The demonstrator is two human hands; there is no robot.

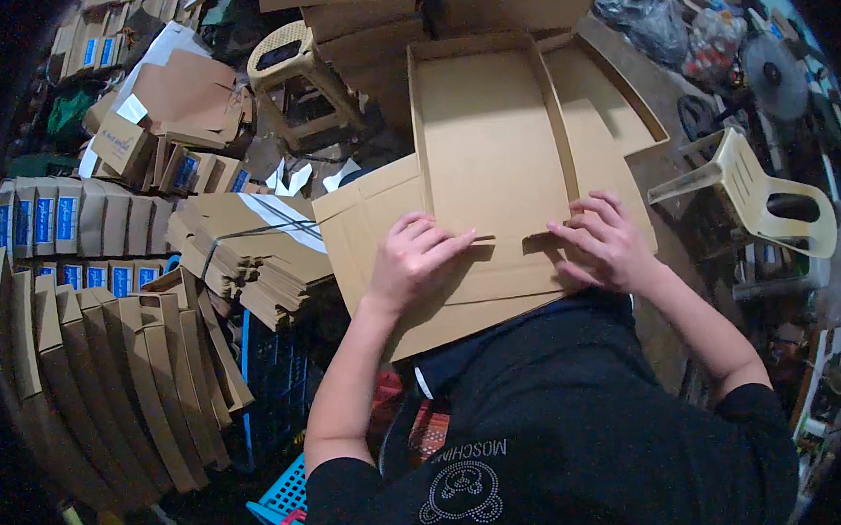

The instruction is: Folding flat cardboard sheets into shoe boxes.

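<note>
A long, shallow cardboard box (489, 126) lies in front of me, its two long sides and far end standing up. At its near end the cardboard lies flat, with small end flaps turned inward. My left hand (413, 263) pinches the left near corner flap of the box, index finger stretched along it. On the opposite corner, my right hand (608, 243) grips the right flap between thumb and fingers. Beneath the box, a larger flat cardboard sheet (366, 227) rests over my lap. Parts of both hands' fingertips are hidden behind the cardboard.
Another cardboard tray (612, 100) lies at the far right, beside a tipped cream plastic chair (769, 197). At left stand a tied stack of flat cardboard (248, 243) and rows of folded boxes (112, 374). A plastic stool (296, 69) stands beyond; a blue basket (285, 498) sits low.
</note>
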